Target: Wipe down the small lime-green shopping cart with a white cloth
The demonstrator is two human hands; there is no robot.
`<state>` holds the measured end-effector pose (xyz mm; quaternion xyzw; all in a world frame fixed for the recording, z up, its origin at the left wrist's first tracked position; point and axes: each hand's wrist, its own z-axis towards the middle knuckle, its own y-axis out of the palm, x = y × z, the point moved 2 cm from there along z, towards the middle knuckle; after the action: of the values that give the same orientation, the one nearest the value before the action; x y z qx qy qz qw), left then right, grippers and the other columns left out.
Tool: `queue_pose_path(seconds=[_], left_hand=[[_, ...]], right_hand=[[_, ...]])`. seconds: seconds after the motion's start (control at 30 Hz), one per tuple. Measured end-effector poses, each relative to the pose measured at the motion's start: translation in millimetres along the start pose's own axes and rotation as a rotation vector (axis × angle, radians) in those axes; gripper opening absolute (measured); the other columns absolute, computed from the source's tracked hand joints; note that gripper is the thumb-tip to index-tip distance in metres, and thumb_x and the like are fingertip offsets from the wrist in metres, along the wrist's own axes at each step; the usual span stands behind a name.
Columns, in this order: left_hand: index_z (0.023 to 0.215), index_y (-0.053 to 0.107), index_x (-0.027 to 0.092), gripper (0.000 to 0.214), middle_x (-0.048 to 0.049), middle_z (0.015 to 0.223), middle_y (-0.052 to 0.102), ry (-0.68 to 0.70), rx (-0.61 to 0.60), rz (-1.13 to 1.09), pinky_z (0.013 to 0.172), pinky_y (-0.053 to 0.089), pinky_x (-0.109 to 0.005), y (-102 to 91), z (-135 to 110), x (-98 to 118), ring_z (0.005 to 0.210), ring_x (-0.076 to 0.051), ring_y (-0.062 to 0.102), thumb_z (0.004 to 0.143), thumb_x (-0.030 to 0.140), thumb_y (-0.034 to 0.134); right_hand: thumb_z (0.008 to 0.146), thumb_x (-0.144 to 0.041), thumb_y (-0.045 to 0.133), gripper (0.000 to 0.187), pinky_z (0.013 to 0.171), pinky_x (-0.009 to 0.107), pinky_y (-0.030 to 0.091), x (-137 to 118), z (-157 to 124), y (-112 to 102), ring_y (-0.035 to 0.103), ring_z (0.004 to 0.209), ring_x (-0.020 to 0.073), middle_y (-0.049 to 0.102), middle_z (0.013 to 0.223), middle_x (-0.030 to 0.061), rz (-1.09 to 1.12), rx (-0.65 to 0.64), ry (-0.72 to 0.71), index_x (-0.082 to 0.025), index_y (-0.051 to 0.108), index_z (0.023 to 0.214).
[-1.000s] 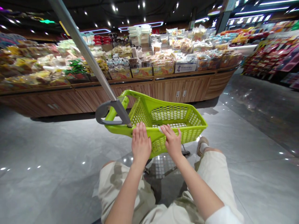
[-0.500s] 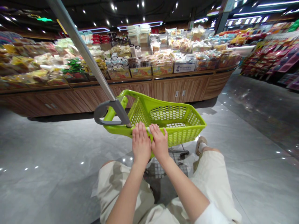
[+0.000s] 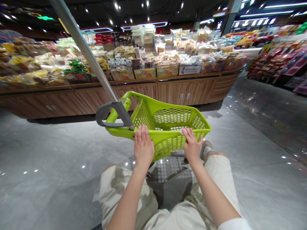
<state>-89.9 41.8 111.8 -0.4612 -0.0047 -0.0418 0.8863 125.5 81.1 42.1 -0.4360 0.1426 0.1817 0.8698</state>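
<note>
Underfoot, glossy floor [image 3: 48, 150]; left hand [image 3: 144, 148] and right hand [image 3: 192, 145] flat, unclenched, on green basket [image 3: 177, 116] before wooden counter [image 3: 172, 91].

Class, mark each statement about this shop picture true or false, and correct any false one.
1. Both the left hand and the right hand lie on the near rim of the green basket. True.
2. The basket is full of packets. False: nothing shows inside it.
3. A grey pole rises from the basket's left end. True.
4. The two hands touch each other. False: they lie apart along the rim.
</note>
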Motion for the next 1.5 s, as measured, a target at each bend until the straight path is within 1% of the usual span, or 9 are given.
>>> queue_pose_path(seconds=[0.13,0.27,0.37,0.53,0.8,0.9,1.2,1.3,1.5], left_hand=[[0.151,0.021,0.001,0.071,-0.0225,0.155,0.035,-0.001,0.016,-0.019,0.120,0.025,-0.055,-0.1,0,2,0.148,-0.033,0.022,0.087,0.017,0.047],[0.149,0.025,-0.001,0.068,-0.0242,0.153,0.037,-0.013,0.023,-0.020,0.119,0.026,-0.055,-0.3,1,4,0.148,-0.033,0.023,0.087,0.017,0.047],[0.147,0.030,-0.002,0.064,-0.0246,0.151,0.039,-0.009,0.014,-0.001,0.119,0.026,-0.053,-0.5,2,3,0.147,-0.033,0.025,0.087,0.016,0.045],[0.150,0.024,0.001,0.071,-0.0229,0.153,0.036,0.010,0.003,-0.011,0.120,0.025,-0.055,0.7,0,-1,0.148,-0.033,0.024,0.085,0.017,0.049],[0.151,0.022,0.002,0.073,-0.0218,0.154,0.036,0.001,0.012,-0.025,0.120,0.024,-0.055,2.4,0,0,0.148,-0.033,0.024,0.085,0.018,0.049],[0.150,0.023,0.001,0.072,-0.0222,0.154,0.035,-0.005,0.008,-0.023,0.120,0.024,-0.054,1.0,0,2,0.148,-0.034,0.024,0.085,0.018,0.050],[0.148,0.030,0.003,0.062,-0.0216,0.154,0.037,0.011,0.008,0.008,0.120,0.026,-0.053,4.4,1,0,0.148,-0.031,0.023,0.089,0.015,0.043],[0.149,0.027,0.003,0.066,-0.0220,0.154,0.037,0.014,0.015,0.001,0.120,0.026,-0.053,4.8,0,-3,0.148,-0.032,0.024,0.087,0.016,0.046],[0.149,0.025,0.001,0.072,-0.0216,0.154,0.037,0.030,0.002,-0.008,0.121,0.024,-0.052,2.8,-1,-5,0.148,-0.032,0.024,0.085,0.019,0.052]], right_hand=[[0.081,-0.003,0.036,0.061,0.116,0.060,0.004,-42,2,6,0.045,0.137,0.0220,0.056,0.142,0.0078,0.099,0.033,0.034,-0.026,0.052,0.136],[0.080,-0.003,0.038,0.062,0.118,0.054,0.005,-113,4,11,0.043,0.138,0.0185,0.055,0.143,0.0078,0.249,-0.123,-0.129,-0.024,0.050,0.138],[0.082,-0.005,0.040,0.062,0.119,0.052,0.004,-137,4,10,0.040,0.140,0.0167,0.051,0.146,0.0068,0.293,-0.184,-0.226,-0.024,0.047,0.140],[0.074,0.001,0.040,0.077,0.119,0.055,-0.001,-96,2,10,0.037,0.142,0.0176,0.051,0.147,0.0059,0.176,-0.155,-0.261,-0.027,0.040,0.146],[0.074,0.001,0.039,0.076,0.117,0.060,0.004,-4,2,2,0.042,0.139,0.0211,0.055,0.143,0.0028,0.002,-0.036,-0.088,-0.033,0.047,0.141],[0.075,0.001,0.037,0.071,0.116,0.060,0.005,-15,3,3,0.045,0.137,0.0211,0.055,0.143,0.0055,0.037,-0.015,-0.029,-0.029,0.049,0.139],[0.083,-0.004,0.038,0.061,0.120,0.049,0.000,-144,10,7,0.040,0.140,0.0163,0.052,0.145,0.0078,0.327,-0.222,-0.323,-0.021,0.048,0.140],[0.080,-0.002,0.038,0.067,0.119,0.051,-0.005,-129,7,9,0.037,0.142,0.0161,0.051,0.147,0.0057,0.294,-0.189,-0.341,-0.023,0.044,0.143],[0.072,0.003,0.040,0.078,0.118,0.056,-0.002,-37,4,5,0.033,0.144,0.0190,0.054,0.145,0.0024,0.086,-0.116,-0.248,-0.029,0.044,0.143]])
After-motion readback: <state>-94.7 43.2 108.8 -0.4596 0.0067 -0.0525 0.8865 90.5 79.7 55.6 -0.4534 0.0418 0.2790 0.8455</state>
